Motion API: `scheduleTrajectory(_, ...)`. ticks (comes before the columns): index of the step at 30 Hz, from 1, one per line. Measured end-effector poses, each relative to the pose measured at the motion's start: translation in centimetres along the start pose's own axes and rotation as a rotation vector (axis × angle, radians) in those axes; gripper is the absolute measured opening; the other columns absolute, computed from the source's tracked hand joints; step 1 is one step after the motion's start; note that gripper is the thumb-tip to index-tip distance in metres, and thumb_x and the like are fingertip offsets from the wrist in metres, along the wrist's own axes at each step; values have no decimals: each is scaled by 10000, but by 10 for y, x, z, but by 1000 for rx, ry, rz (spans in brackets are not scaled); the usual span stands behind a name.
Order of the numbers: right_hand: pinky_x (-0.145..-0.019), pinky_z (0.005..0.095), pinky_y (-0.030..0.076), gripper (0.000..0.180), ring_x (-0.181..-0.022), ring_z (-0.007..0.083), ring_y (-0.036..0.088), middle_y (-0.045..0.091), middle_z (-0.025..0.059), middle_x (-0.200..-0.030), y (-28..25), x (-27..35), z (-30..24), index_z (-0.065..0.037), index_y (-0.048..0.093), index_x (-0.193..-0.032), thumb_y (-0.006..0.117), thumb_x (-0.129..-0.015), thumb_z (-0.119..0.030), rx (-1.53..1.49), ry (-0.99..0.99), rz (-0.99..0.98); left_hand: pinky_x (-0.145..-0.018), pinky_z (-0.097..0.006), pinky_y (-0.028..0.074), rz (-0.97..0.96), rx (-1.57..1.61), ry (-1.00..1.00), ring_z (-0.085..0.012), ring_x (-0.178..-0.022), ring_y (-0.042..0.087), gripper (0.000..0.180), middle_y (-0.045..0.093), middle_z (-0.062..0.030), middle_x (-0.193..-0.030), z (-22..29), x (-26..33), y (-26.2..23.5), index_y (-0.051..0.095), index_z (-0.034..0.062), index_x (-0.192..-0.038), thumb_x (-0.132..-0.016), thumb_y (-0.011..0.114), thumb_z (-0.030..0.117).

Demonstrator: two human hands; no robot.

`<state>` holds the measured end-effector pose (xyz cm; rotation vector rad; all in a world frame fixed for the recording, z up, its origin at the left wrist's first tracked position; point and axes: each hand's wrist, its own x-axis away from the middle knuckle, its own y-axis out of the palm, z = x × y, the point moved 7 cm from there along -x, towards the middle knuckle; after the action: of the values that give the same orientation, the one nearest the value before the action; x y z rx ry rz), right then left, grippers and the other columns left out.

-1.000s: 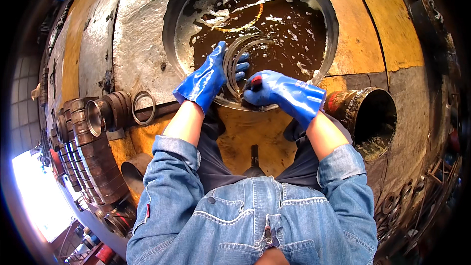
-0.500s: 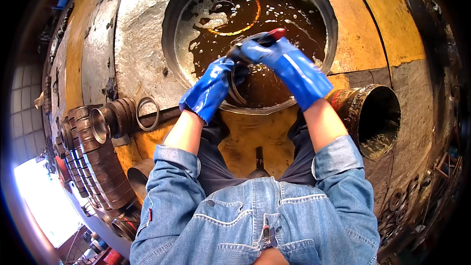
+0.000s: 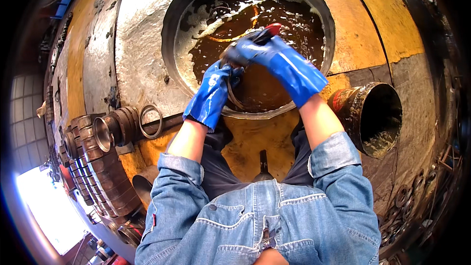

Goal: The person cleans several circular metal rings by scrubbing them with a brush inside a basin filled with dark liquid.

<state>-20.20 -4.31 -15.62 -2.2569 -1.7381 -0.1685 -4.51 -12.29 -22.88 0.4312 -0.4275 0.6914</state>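
Note:
Both my hands wear blue rubber gloves above a round black tub (image 3: 170, 34) of murky brown liquid with foam. My left hand (image 3: 212, 87) grips a thin metal ring (image 3: 233, 95), which hangs upright over the near part of the tub. Closed around a dark tool with a red end (image 3: 273, 29), my right hand (image 3: 255, 53) presses it near the top of the ring. Motion blurs the tool's working end, so its kind does not show. In the liquid beyond lies an orange-yellow curved piece (image 3: 223, 39), partly under the surface.
An open rusty metal cylinder (image 3: 349, 110) lies to the right of the tub. On the left are rows of brown metal rings (image 3: 105, 176), with a loose ring (image 3: 151, 120) leaning beside them. More dark rings (image 3: 402, 196) are piled at the far right.
My right hand has shifted slightly left and down along the ring with the tool. The liquid ripples more, and its foam has moved. My left hand still holds the ring.

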Motion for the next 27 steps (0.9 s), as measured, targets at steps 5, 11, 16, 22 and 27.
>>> scheduleTrajectory(5,-819,354,551,336,-810,232,711,762,120,-860,-42,-8,36,-40,749,-979,714,-856,-350,171,116,390,-903,-297,573,-28,-38,30,-175,-1159,697,445,682,-74,-1371,6,3,6,522,43,-1522,-1103,552,191)
scheduleTrajectory(11,-810,358,553,323,-794,235,709,761,118,-853,-14,-6,5,-40,750,-959,712,-859,-344,-160,28,73,-899,-292,557,2,-1,22,-184,-1171,691,425,689,-63,-1366,2,2,-3,548,68,-1510,-1087,543,109)
scheduleTrajectory(16,-781,346,546,329,-750,227,686,742,114,-836,-19,-19,12,-19,733,-920,679,-882,-342,120,139,254,-877,-312,567,-30,-51,88,-212,-1207,683,462,669,-61,-1395,16,7,12,522,75,-1536,-1074,518,71)
scheduleTrajectory(22,-844,382,540,422,-889,245,706,747,166,-974,-68,22,60,-17,749,-1090,647,-900,-380,134,330,603,-849,-272,549,-70,-13,11,-184,-1115,710,482,693,-107,-1349,14,7,11,513,58,-1529,-1071,591,186)
scheduleTrajectory(27,-783,398,530,396,-811,219,685,723,150,-867,-91,20,101,-3,739,-1003,705,-875,-376,355,450,580,-681,-208,490,-234,-56,-144,-116,-938,715,492,759,-76,-1198,11,4,33,606,34,-1425,-1079,605,384)
